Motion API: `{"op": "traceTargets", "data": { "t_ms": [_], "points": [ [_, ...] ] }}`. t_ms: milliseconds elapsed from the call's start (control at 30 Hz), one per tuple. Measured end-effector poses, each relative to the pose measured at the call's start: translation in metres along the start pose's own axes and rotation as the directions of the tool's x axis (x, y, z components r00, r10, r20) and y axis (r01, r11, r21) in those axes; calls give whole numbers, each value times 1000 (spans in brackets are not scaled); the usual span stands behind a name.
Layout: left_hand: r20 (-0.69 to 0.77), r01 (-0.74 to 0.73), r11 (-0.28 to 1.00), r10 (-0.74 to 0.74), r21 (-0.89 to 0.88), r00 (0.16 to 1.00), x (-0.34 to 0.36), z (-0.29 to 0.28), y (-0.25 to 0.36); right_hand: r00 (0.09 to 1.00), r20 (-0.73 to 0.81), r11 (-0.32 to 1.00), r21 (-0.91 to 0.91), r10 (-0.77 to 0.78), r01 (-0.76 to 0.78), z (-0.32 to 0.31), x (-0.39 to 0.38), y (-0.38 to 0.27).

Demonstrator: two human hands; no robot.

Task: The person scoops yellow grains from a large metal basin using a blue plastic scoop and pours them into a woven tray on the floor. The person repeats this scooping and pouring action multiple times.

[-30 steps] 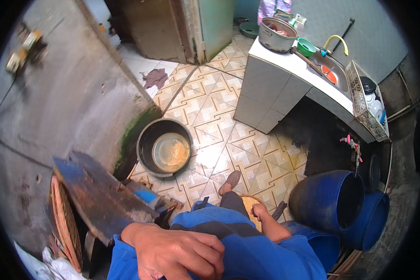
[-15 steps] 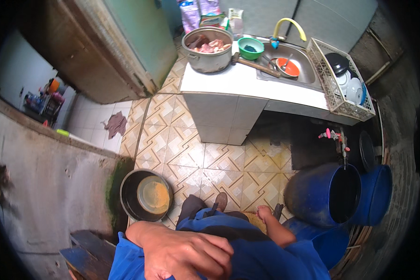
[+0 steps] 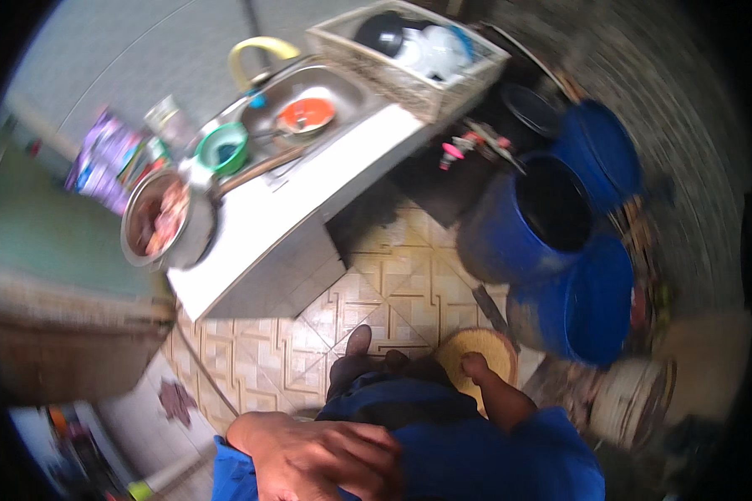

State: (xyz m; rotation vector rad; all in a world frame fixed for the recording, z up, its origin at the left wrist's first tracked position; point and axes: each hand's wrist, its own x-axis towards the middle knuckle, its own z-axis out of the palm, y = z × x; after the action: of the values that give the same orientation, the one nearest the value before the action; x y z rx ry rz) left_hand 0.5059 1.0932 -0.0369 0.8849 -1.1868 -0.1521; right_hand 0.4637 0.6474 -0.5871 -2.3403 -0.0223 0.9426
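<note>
My left hand (image 3: 322,455) is held close against my blue shirt (image 3: 468,451), seen from its back. Its fingers are curled, and motion smears them; whatever they hold, if anything, is hidden. Lower down on the right, my right hand (image 3: 474,366) is closed like a fist. It appears over a round yellow woven tray or basket (image 3: 499,355) with a reddish-brown rim. I cannot tell whether the hand touches it or grips anything. One shoe (image 3: 358,341) shows on the patterned tile floor (image 3: 401,288).
Ahead left, a white counter (image 3: 251,221) carries a pot of raw meat (image 3: 171,221), a green bowl (image 3: 223,150) and a wooden-handled tool (image 3: 259,171). Beyond lie a steel sink (image 3: 347,83) and a dish crate (image 3: 430,96). Blue barrels (image 3: 497,234) stand at right.
My view has swung to the right, so the counter and barrels shift left. More of the woven tray shows; the basin on the floor has left view. Both hands keep their closed shape.
</note>
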Motion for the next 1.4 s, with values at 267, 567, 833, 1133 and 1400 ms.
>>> {"op": "traceTargets", "data": {
  "t_ms": [267, 567, 833, 1133, 1400],
  "points": [
    [309, 86, 929, 31, -359, 951, 25, -72, -40, 923, -114, 919, -108, 368, -380, 57, -74, -60],
    [472, 212, 804, 95, -556, 877, 70, -54, -104, 949, -240, 904, -324, 205, -278, 165, -127, -30],
    [534, 392, 713, -29, -582, 845, 84, 18, -154, 902, -205, 911, -86, 379, -402, 204, -162, -17],
    [558, 747, 562, -514, -354, 651, 80, 91, -255, 871, -238, 885, -80, 431, -460, 217, -205, 22],
    [417, 943, 330, -865, 55, 278, 32, 107, -370, 885, -198, 892, -87, 421, -444, 225, -231, 54]
  ]
}}
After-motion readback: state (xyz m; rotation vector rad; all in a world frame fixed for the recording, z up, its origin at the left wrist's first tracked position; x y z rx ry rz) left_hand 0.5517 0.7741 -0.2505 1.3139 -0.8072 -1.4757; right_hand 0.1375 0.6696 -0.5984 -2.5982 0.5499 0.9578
